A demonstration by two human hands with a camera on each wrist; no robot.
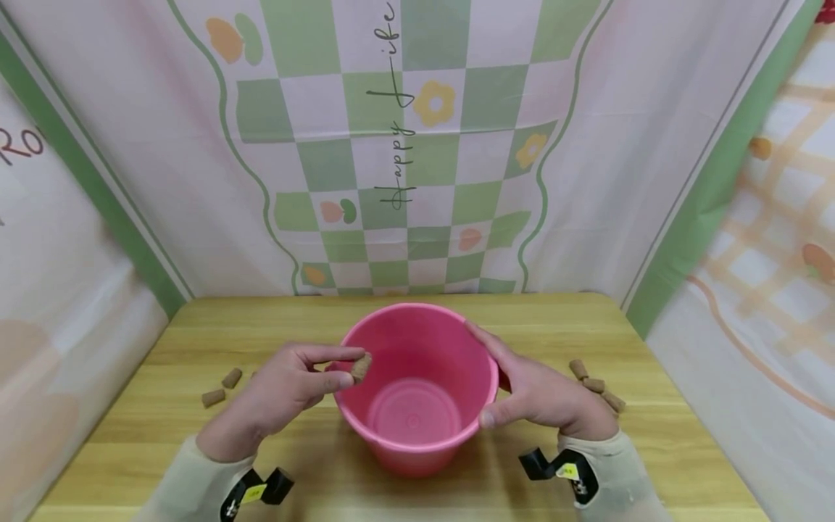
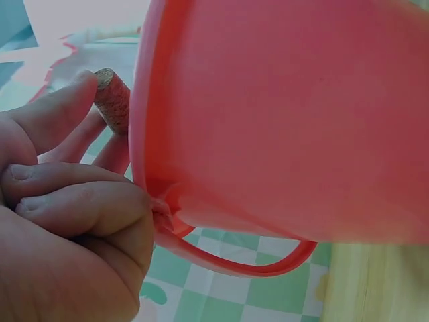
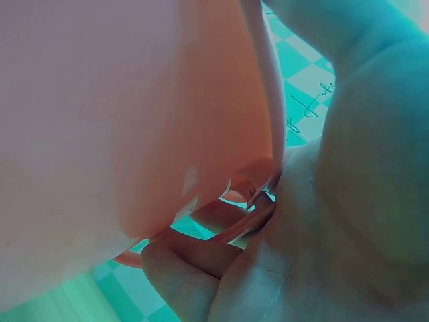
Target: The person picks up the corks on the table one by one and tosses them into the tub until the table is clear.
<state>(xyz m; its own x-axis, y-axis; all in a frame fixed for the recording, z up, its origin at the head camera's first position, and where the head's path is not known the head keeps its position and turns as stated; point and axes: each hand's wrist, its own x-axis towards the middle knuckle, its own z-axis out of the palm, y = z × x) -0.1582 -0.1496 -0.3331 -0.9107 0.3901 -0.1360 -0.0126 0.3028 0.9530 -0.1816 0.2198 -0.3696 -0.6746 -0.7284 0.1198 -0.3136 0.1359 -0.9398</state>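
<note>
A pink plastic bucket (image 1: 412,462) stands upright on the table, its inside bare as far as I can see. Between thumb and forefinger my left hand (image 1: 283,386) pinches a tapered cork stopper (image 1: 361,367) at the bucket's left rim. In the left wrist view the cork (image 2: 112,100) is just beside the rim, and the bucket's handle (image 2: 255,269) hangs down outside. My right hand (image 1: 541,391) grips the right side of the rim, thumb toward the front. Its fingers curl around the bucket's edge and handle in the right wrist view.
Two cork stoppers (image 1: 213,397) lie on the wooden table (image 1: 313,319) at left, with another partly hidden behind my left hand. Three more corks (image 1: 593,385) lie close together at right, beyond my right wrist. Printed curtains (image 1: 433,159) enclose the back and sides.
</note>
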